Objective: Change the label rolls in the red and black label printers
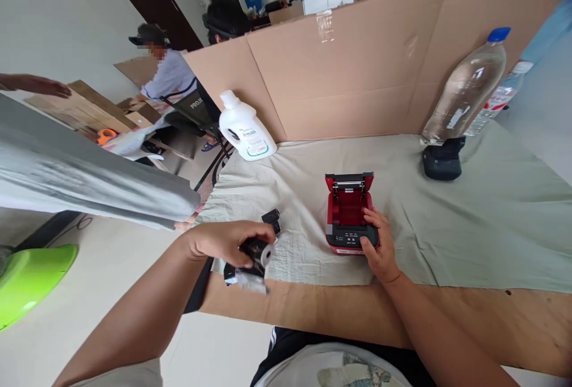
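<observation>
On the cloth stands a small red and black label printer [351, 235] with its lid raised; its red inner compartment shows no roll. My right hand [382, 250] grips the printer's right front corner, thumb on the front panel and fingers on the side. To the left, my left hand [230, 242] is closed around a paper roll [257, 253] with a dark outside and a pale core end. A silvery flap hangs from its underside, slightly blurred. Just beyond this hand lies a small black object [271, 217], partly hidden, its kind unclear.
A white jug [248, 127] leans by the cardboard wall [348, 83]. At the right, a large water bottle [469, 89] stands behind a black device [442, 160]. The wooden table edge [357, 309] runs in front. Another person [172, 77] sits at the far left.
</observation>
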A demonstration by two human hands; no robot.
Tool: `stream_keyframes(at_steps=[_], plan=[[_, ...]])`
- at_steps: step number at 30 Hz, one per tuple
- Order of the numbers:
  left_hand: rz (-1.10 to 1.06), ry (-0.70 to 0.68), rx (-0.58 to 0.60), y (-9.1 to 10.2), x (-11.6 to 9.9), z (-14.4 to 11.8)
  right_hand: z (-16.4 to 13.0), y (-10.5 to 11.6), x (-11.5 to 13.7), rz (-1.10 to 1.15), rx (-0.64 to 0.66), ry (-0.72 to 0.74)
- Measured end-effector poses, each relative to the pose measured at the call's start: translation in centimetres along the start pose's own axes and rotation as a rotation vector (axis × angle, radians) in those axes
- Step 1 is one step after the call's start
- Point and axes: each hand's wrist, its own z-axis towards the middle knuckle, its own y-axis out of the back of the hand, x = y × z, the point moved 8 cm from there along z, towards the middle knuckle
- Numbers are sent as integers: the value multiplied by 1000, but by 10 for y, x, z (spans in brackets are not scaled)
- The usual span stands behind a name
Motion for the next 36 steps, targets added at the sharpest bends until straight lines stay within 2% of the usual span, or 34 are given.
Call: stream_keyframes(at_steps=[2,3,4,6,8,11,13,16,20,23,26,29,32,34,36], plan=[[-71,-182,172,-20,-48,7,0,0,0,2,5,-21],[-86,-253,197,-25,-67,15,0,0,0,2,4,-30],[-94,-310,177,-26,-82,28,0,1,0,1,2,-36],[-105,-384,21,-19,-101,63,-1,3,1,-10,-13,-32],[-86,-410,-181,-6,-109,102,0,6,5,-49,-33,4],[152,-322,-397,5,-109,154,1,11,20,-165,-62,129],[372,-236,-467,6,-108,178,2,12,29,-242,-55,208],[621,-140,-486,0,-107,195,3,9,36,-269,-9,271],[791,-55,-465,-7,-106,202,1,6,38,-207,35,274],[828,-57,-527,-4,-108,204,0,5,39,-201,35,262],[785,-99,-582,-1,-108,202,0,5,40,-213,32,272],[641,-193,-642,-1,-106,187,1,6,43,-226,33,289],[400,-400,-829,5,-106,154,0,7,46,-243,32,302],[266,-542,-1049,14,-104,127,-1,7,49,-252,34,315],[212,-592,-1267,23,-97,107,-3,7,51,-253,37,333]])
